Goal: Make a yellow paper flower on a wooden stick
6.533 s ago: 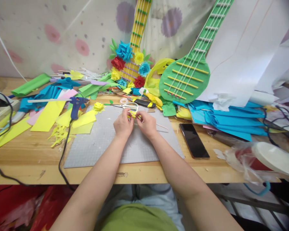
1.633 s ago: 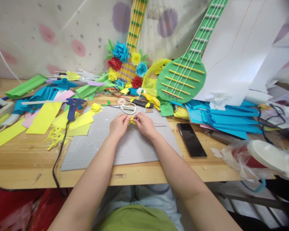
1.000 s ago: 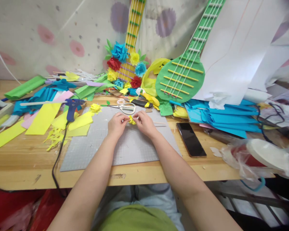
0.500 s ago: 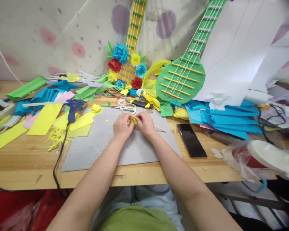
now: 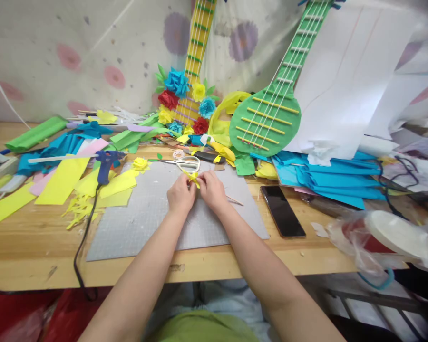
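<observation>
Above the grey cutting mat [image 5: 128, 228], my left hand [image 5: 181, 192] and my right hand [image 5: 211, 190] are close together. Both pinch a small yellow paper flower [image 5: 193, 177], one at each side of it; its lower part is hidden by my fingers. White-handled scissors [image 5: 189, 164] lie just beyond my fingertips. A thin stick [image 5: 234, 200] rests on the mat to the right of my right hand. Another yellow paper flower [image 5: 141, 164] sits at the mat's far left corner.
A blue glue gun [image 5: 106, 166] with a trailing cord lies at left among yellow paper strips [image 5: 62, 180]. At right are a phone [image 5: 283, 210] and blue paper [image 5: 335, 175]. Behind stand a green paper instrument [image 5: 266, 118] and a yellow one with flowers [image 5: 187, 111].
The yellow flower between my fingers shows more, its petals now sticking up above the fingertips. My hands stay together at nearly the same place; the view has shifted slightly.
</observation>
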`<action>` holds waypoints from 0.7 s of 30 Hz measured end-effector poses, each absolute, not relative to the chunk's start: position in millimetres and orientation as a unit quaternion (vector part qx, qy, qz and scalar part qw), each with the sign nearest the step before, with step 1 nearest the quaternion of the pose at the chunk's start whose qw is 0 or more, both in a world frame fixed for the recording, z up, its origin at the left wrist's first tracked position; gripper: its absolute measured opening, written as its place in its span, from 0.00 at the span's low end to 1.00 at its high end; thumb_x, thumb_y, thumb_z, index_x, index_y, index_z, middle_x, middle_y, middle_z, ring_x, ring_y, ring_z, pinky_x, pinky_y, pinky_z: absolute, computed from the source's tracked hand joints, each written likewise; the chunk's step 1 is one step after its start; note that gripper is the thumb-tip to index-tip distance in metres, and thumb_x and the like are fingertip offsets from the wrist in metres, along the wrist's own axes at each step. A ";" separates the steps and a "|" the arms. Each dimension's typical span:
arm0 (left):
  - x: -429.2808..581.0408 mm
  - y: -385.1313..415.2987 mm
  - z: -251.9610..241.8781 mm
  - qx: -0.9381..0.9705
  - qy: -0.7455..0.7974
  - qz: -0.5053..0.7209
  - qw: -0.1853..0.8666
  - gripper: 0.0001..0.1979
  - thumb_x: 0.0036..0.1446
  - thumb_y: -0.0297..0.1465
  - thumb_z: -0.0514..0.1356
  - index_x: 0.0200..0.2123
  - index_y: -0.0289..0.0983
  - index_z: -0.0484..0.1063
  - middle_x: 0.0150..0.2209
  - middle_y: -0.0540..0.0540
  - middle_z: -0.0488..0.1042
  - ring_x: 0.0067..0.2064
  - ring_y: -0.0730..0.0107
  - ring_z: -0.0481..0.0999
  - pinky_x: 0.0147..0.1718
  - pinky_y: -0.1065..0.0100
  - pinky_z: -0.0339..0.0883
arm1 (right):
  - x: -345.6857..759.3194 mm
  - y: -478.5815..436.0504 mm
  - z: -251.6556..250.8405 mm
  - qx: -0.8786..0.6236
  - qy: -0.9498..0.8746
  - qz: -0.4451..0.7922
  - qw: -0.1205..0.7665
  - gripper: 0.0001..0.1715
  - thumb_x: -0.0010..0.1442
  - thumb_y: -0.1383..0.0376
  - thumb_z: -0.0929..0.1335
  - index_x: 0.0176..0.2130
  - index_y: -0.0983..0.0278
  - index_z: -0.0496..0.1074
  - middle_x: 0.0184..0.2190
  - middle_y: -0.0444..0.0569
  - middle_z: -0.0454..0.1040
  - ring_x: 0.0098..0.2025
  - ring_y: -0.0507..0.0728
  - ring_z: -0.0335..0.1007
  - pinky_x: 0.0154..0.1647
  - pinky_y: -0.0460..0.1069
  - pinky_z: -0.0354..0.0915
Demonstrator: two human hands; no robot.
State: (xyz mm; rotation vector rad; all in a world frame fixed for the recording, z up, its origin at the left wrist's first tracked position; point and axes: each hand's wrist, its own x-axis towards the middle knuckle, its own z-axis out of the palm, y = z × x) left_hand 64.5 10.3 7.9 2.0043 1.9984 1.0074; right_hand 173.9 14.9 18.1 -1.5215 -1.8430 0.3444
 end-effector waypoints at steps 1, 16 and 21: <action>65.7 10.0 7.8 0.665 0.666 0.330 0.072 0.06 0.53 0.34 0.52 0.33 0.39 0.65 0.30 0.49 0.72 0.31 0.70 0.70 0.28 0.70 0.54 | 173.7 13.9 18.3 -0.596 -0.712 0.128 0.347 0.09 0.59 0.65 0.59 0.35 0.63 0.67 0.36 0.48 0.69 0.38 0.54 0.64 0.37 0.47 0.59; 67.1 2.7 5.7 0.652 0.676 0.326 0.110 0.12 0.56 0.33 0.50 0.35 0.39 0.72 0.34 0.47 0.76 0.32 0.70 0.72 0.30 0.71 0.55 | 173.6 5.4 4.3 -0.569 -0.742 -0.001 0.355 0.13 0.62 0.61 0.58 0.36 0.62 0.69 0.35 0.48 0.70 0.37 0.52 0.66 0.35 0.45 0.58; 65.5 0.2 6.0 0.640 0.677 0.340 0.127 0.12 0.55 0.34 0.51 0.35 0.39 0.73 0.32 0.47 0.76 0.31 0.71 0.71 0.29 0.72 0.55 | 174.0 4.4 2.3 -0.559 -0.755 -0.012 0.342 0.13 0.61 0.62 0.58 0.36 0.63 0.68 0.34 0.48 0.70 0.36 0.52 0.66 0.34 0.45 0.58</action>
